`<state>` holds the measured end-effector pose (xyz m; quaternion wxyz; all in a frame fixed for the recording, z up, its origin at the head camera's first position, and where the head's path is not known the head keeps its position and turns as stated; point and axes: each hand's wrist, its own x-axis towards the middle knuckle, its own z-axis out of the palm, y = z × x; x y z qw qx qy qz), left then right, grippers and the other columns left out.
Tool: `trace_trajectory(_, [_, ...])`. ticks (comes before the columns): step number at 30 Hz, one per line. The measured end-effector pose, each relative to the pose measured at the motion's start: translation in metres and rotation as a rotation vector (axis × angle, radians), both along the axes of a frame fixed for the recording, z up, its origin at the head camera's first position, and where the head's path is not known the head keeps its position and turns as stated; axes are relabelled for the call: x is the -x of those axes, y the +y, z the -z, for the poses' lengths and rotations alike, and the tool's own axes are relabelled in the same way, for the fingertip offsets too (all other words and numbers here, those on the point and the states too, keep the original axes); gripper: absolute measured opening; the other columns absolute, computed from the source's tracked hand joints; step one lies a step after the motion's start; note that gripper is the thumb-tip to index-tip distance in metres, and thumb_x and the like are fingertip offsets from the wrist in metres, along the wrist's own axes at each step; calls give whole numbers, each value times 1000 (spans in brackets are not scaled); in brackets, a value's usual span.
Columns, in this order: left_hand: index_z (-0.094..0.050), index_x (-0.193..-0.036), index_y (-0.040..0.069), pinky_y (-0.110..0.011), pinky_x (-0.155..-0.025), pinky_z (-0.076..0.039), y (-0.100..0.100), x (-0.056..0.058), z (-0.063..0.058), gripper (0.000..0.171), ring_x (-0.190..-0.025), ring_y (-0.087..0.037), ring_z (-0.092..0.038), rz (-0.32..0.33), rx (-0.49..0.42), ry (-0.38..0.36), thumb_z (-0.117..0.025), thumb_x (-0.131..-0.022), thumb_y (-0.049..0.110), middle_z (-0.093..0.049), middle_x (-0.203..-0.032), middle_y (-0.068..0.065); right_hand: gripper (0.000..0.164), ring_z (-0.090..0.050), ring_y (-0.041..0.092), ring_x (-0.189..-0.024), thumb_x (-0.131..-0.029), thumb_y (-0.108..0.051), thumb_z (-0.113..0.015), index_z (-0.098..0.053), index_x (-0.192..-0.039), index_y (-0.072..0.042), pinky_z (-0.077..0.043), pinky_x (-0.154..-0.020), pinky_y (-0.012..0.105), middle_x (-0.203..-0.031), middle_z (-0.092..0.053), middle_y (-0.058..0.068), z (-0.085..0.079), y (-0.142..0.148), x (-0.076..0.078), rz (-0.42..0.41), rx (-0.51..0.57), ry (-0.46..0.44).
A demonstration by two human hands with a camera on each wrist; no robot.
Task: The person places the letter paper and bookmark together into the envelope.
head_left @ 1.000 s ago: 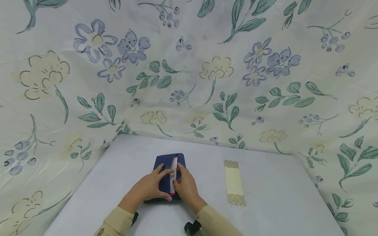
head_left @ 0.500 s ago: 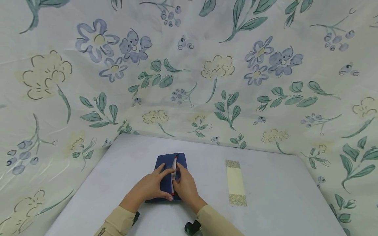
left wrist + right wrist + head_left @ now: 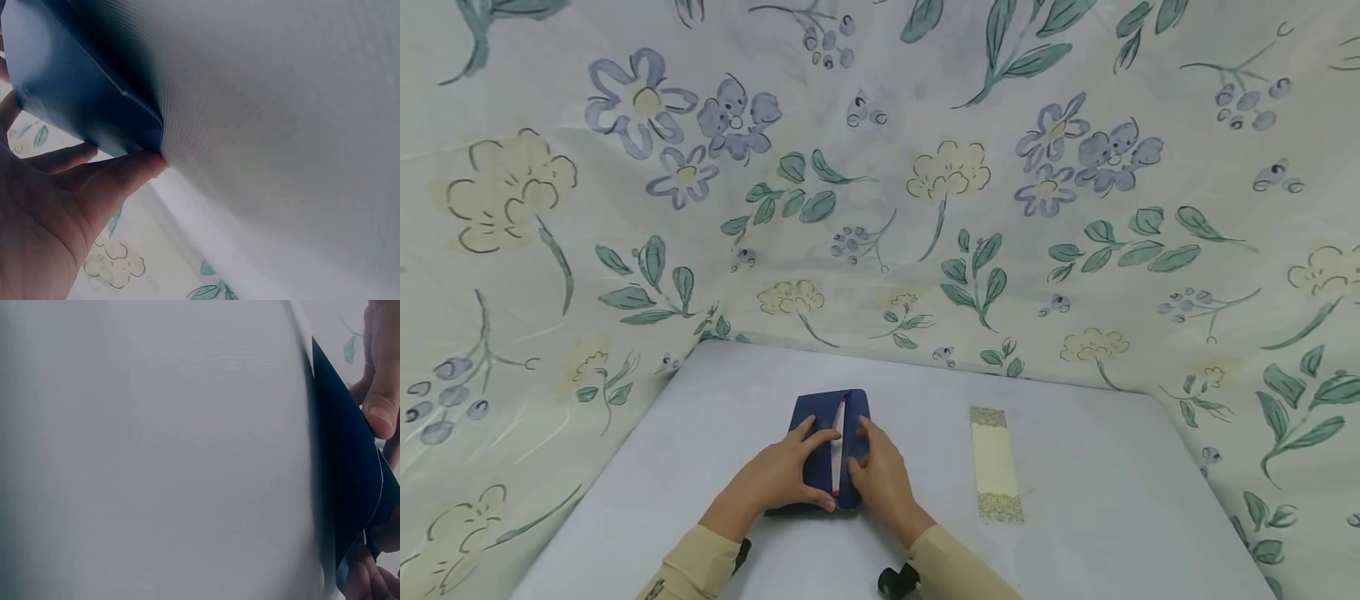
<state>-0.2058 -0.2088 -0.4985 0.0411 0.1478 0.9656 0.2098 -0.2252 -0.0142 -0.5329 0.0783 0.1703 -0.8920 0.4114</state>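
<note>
Fingers, left hand (image 3: 778, 475): spread wide over the blue booklet (image 3: 820, 467), thumb at its near edge
Fingers, right hand (image 3: 883, 471): bent, thumb and index apart, touching the narrow right flap (image 3: 856, 406); can't tell if pinching it
Booklet location: flat-ish on the worktop (image 3: 1097, 508), left of centre, between both hands
Booklet make: smooth, slightly shiny dark blue cover, rounded corners, roughly rectangular
White insert (image 3: 837, 462): slim wedge showing between cover and flap, bit of red at near end; left index touching it or just above, can't tell
Cream strip (image 3: 995, 464): right of the booklet, well apart, lying flat, long rectangle, plain middle, speckled glittery-looking ends
Worktop: white, matte, faint fine ridging in left wrist view, far corners visible
Room: floral sheeting (image 3: 865, 108) behind and at both sides; blue flowers, cream blooms, green leaves, berries; some creases, slight sheen at left
Sleeves: tan cloth, left (image 3: 696, 562) and right (image 3: 962, 569), small dark rounded piece (image 3: 893, 582) by right cuff
</note>
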Motion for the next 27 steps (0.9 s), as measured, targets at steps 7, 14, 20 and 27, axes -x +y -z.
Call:
trace_trajectory(7, [-50,-148,25,-65,-94,-49,2,1,0,105,-121,-57,-55,-1,14,-6,-89,-59,64,-33,-158,-30,63,-58,3,-72,-88,-5,-76,-49,-144,0,-49,-63,22,-125,-66,11,2,13,2,45,-4,18])
trace_trajectory(14, [-51,-148,25,-66,-94,-49,5,1,-1,106,-124,-57,-53,-7,34,-3,-90,-57,63,-33,-158,-30,62,-57,3,-68,-86,-5,-76,-51,-142,0,-49,-63,24,-123,-67,11,7,24,5,93,-18,41])
trace_trajectory(20, [-52,-147,24,-66,-94,-49,8,2,-1,106,-124,-57,-53,-3,31,2,-91,-57,63,-33,-158,-31,61,-58,4,-67,-86,-5,-76,-51,-141,1,-50,-63,23,-122,-68,12,9,33,6,121,-27,59])
trace_trajectory(27, [-51,-148,24,-66,-94,-49,12,5,-1,106,-124,-58,-53,5,25,-6,-90,-57,64,-33,-158,-31,61,-58,4,-67,-86,-5,-77,-51,-141,1,-50,-62,23,-122,-67,12,9,40,7,130,-17,62])
